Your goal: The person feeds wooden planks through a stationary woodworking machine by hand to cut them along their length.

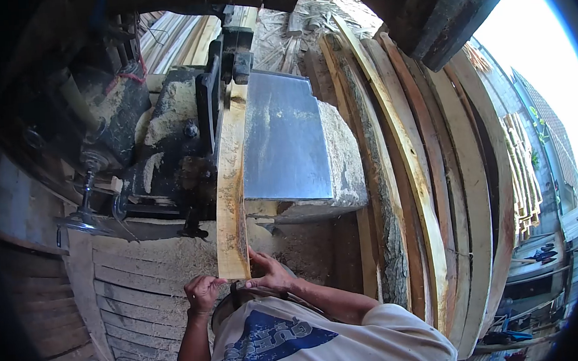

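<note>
A long, pale wooden board (230, 183) lies lengthwise on the saw machine, its near end at my waist. My left hand (203, 293) is closed at the near left corner of the board, fingers curled and the thumb side touching the end. At the near right corner my right hand (272, 274) grips the board, with fingers along its right edge and the thumb by the end face. The board runs beside a smooth metal table (285, 135) and along a dark upright fence (207, 109). Its far end passes under a dark guide block (238, 52), where the blade is hard to make out.
Sawdust covers the machine's left body (171, 115). A handwheel (82, 223) sticks out at the left. Several long planks (459, 191), some with bark, lean along the right side. A dark beam (460, 18) hangs overhead. Wood scraps (295, 39) lie beyond the machine.
</note>
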{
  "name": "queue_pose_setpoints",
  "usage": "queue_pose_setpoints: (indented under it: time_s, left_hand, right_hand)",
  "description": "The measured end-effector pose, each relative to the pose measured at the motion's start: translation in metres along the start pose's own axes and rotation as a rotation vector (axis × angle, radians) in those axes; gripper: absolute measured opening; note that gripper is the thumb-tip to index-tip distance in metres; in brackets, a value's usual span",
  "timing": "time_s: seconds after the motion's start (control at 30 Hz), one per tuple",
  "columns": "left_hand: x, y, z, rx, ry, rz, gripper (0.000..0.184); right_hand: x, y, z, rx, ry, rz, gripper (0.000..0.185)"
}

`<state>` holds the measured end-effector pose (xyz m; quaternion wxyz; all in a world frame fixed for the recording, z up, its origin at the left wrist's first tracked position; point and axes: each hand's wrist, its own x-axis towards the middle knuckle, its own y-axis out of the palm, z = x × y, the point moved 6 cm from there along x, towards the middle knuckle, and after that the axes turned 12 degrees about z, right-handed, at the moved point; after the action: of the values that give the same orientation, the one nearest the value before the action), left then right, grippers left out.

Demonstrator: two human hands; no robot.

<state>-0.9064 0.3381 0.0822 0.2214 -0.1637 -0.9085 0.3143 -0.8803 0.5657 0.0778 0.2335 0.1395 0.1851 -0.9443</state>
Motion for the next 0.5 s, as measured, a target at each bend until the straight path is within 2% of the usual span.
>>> queue_pose_setpoints:
  time_s: [0.07,0.17,0.27,0.3,0.4,0.43,0.5]
  left_hand:
    - [0.021,-0.005,-0.006,0.007,0.011,0.0,0.014]
    - [0.036,0.0,0.005,0.009,-0.027,0.007,0.008]
    - [0.056,0.003,0.007,-0.013,-0.095,-0.005,0.007]
    - [0.066,0.003,0.006,-0.018,-0.116,-0.015,0.006]
    - [0.09,0.013,0.023,-0.038,-0.219,-0.015,0.013]
    - [0.098,0.017,0.029,-0.046,-0.259,-0.017,0.018]
    - [0.109,0.023,0.036,-0.043,-0.394,-0.048,0.027]
  right_hand:
    - [0.01,0.006,-0.023,-0.04,-0.113,-0.075,0.105]
    - [0.018,0.009,-0.034,0.166,-0.096,-0.288,0.082]
    - [0.025,0.003,-0.028,0.082,-0.101,-0.473,0.061]
    - [0.027,-0.003,-0.02,0.114,-0.083,-0.589,0.044]
    - [0.05,-0.01,-0.037,0.248,0.007,-0.698,0.033]
    - [0.05,-0.021,-0.023,0.17,0.02,-0.799,0.027]
    - [0.066,-0.026,-0.03,0.192,0.039,-0.857,0.025]
